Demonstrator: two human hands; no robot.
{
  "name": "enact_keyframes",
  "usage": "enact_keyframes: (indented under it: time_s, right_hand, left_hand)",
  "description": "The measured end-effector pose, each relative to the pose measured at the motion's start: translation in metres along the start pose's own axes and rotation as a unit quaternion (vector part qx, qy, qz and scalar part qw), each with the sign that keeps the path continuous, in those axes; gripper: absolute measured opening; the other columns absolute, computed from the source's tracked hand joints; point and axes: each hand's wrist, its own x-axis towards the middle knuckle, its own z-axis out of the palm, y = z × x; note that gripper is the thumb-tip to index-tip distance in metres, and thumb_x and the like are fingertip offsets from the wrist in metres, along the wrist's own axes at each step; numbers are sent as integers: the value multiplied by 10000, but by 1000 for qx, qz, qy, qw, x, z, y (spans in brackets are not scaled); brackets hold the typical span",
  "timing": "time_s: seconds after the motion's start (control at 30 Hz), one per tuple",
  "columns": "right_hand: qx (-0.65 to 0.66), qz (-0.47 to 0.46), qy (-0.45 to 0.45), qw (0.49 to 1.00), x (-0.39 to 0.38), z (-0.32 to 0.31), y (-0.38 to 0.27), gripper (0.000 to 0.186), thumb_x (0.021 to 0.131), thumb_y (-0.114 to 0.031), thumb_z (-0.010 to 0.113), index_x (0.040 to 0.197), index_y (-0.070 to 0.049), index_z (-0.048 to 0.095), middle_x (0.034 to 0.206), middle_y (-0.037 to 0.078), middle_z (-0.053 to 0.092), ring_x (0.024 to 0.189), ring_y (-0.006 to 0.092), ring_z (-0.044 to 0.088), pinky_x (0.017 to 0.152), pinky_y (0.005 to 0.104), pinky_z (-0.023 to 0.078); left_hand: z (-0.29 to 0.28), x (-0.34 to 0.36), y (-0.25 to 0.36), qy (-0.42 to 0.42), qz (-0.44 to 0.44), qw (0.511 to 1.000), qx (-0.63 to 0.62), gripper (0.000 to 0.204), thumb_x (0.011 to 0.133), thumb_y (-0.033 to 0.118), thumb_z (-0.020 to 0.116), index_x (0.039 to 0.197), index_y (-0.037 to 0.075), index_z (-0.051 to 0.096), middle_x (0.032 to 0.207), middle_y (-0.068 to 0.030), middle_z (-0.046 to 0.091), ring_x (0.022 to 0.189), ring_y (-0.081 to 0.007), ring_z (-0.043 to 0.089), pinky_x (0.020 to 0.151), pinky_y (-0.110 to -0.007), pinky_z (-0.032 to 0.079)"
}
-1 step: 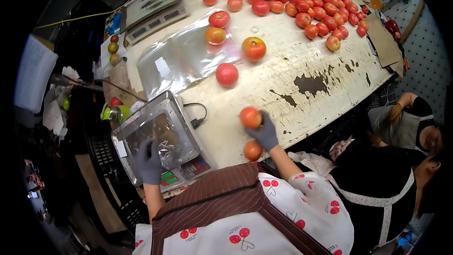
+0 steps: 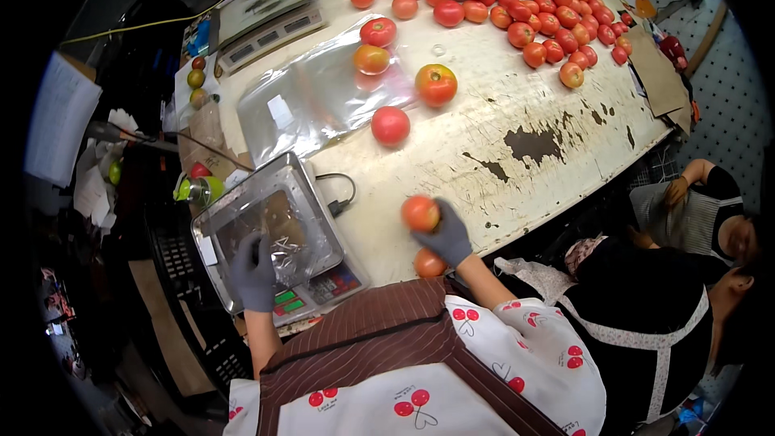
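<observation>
My right hand point(image 2: 448, 236), in a grey glove, is closed round the right side of a red tomato point(image 2: 420, 213) over the near part of the table. Just below it, another tomato point(image 2: 429, 263) lies partly hidden by that hand. My left hand point(image 2: 255, 276), also gloved, is at the left side of a metal scale tray point(image 2: 211, 230), thumb and fingers apart. Beside its fingers lies a crumpled clear plastic bag point(image 2: 292, 249) in the tray; whether they touch it is unclear. The tray rests on an electronic scale point(image 2: 335, 284) with lit green displays.
Flat clear bags point(image 2: 311, 105) lie beyond the tray, with a few tomatoes on and beside them. A large tomato pile point(image 2: 517, 8) covers the far table point(image 2: 581, 137). A second scale point(image 2: 270, 36) stands far left. Two people point(image 2: 638, 315) sit at the right.
My right hand has moved slightly left and nearer to me with the tomato, covering more of the one below. My left hand has stayed at the tray.
</observation>
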Motion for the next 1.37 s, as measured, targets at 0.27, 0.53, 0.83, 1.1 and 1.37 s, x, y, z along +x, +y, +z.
enact_keyframes:
  time_s: [0.27,0.53,0.83,1.1,1.37]
  right_hand:
    - [-226,-122,-285,923,-44,44,-35,743,677,-469,699,1259,-119,397,1079,138,524,983,316,568,783,430,489]
    - [-272,-116,-307,904,-39,49,-56,747,693,-437,703,1301,-146,383,1066,173,540,941,339,591,788,416,489]
    - [557,251,-232,757,20,27,-22,585,794,-363,697,1246,-87,447,993,125,622,810,218,651,647,364,569]
    - [459,214,-562,654,48,73,-177,609,770,-510,668,1133,-44,521,924,104,638,731,197,655,651,330,559]
    - [485,237,-568,622,82,170,-176,605,790,-426,665,1249,-119,417,988,94,637,832,247,650,762,448,531]
  left_hand:
    - [-3,0,3,-1,-24,999,-35,118,825,63,648,935,22,645,646,-16,552,567,-42,454,528,-215,393]
    - [3,-10,3,-6,-2,997,-72,103,819,62,647,918,37,640,651,-39,571,549,-69,479,528,-233,407]
    - [9,-18,5,-38,36,995,-86,138,815,95,652,930,19,639,817,-129,643,697,-203,625,648,-305,482]
    - [8,-18,16,62,44,991,-108,115,853,64,605,946,1,627,876,-97,650,751,-169,607,684,-280,473]
    - [3,-19,-5,20,27,983,-183,130,868,66,589,979,19,637,954,-93,639,857,-156,589,764,-260,463]
